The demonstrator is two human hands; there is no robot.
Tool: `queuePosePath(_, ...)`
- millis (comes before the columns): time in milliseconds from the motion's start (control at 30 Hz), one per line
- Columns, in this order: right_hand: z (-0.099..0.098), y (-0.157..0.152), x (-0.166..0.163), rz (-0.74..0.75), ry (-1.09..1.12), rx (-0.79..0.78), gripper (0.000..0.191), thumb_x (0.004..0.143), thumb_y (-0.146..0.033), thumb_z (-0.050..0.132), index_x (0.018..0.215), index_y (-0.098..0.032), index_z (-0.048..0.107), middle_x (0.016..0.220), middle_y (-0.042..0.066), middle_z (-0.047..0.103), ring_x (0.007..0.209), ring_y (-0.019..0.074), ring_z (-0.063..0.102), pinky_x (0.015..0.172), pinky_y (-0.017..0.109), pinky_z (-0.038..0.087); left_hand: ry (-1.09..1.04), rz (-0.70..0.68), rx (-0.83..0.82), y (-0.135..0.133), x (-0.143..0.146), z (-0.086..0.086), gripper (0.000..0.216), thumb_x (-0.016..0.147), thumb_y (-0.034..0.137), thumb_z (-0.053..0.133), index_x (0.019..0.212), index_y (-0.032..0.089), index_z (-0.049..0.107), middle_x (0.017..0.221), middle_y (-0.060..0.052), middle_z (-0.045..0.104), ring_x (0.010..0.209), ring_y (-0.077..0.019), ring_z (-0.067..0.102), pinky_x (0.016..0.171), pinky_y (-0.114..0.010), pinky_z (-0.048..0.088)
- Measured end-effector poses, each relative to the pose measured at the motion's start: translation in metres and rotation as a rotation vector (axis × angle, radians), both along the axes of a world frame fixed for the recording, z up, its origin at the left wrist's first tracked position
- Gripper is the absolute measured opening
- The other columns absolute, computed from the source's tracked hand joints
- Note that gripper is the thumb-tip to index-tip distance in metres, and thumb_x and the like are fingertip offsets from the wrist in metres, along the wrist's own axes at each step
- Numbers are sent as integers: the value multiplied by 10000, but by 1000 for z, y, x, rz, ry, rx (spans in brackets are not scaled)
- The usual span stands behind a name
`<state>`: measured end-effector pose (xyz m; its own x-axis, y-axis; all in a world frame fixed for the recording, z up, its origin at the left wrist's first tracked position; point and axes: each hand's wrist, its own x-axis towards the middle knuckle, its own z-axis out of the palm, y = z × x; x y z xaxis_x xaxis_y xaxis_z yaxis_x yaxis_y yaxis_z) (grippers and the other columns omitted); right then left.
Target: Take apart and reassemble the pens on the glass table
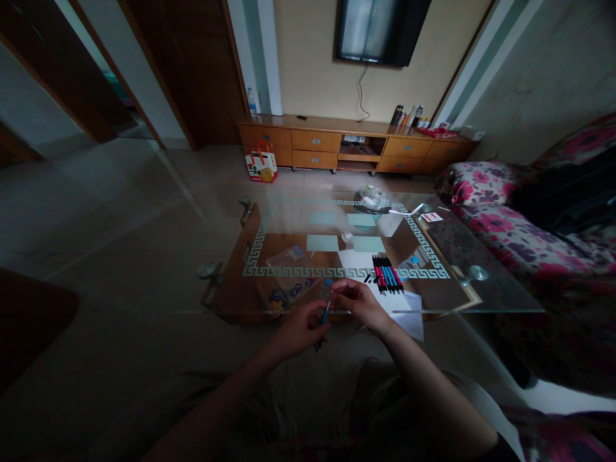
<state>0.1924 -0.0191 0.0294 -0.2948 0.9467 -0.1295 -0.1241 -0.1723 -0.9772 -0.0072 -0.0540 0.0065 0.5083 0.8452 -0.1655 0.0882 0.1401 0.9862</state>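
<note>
Just above the near edge of the glass table, my left hand (303,328) has its fingers wrapped round a blue pen (325,315), which is tilted with its thin pale end up. My right hand (359,301) is closed in a pinch at that upper end; whether its fingertips hold the tip itself or a small part on it is too small to tell. Right of my hands, a row of red, blue and black pens (387,274) lies side by side on white paper (353,260). Small black caps (368,278) lie beside the row.
The glass table (289,212) has a patterned border and metal supports (477,273). On it are a plastic bag (371,199) and a small red-and-white card (432,217). A flowered sofa (510,237) stands at right, a wooden cabinet (315,140) beyond, with a carrier bag (261,165) before it.
</note>
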Motion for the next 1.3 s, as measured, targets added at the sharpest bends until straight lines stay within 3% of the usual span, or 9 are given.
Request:
queuePosePath(200,4,-1,-1,-27,-22,21,317,721,-393,779,967,-219,682,884,17,697,732,149,650,712,301,525,1,-20,2,0,0,4,455,831,340,676,1243,190,556,822,-31,660,663,-170,684,548,-234,512)
queuePosePath(533,-6,1,1,24,-119,31,264,754,-436,747,885,-208,730,855,19,707,788,168,641,779,319,512,18,-2,9,0,-1,2,482,822,344,685,1262,197,555,819,-35,664,656,-177,689,534,-236,518)
queuePosePath(967,-7,2,2,61,-155,100,262,779,-456,728,824,-199,707,812,10,679,762,158,615,754,296,476,25,15,27,0,0,-2,473,824,317,685,1261,178,569,846,-52,697,681,-176,683,596,-264,529)
queuePosePath(1300,-3,1,0,72,-173,120,268,790,-444,714,834,-181,685,815,11,662,761,153,602,752,292,478,3,4,5,1,0,-5,505,827,354,682,1280,176,546,853,-54,687,652,-181,681,530,-254,530)
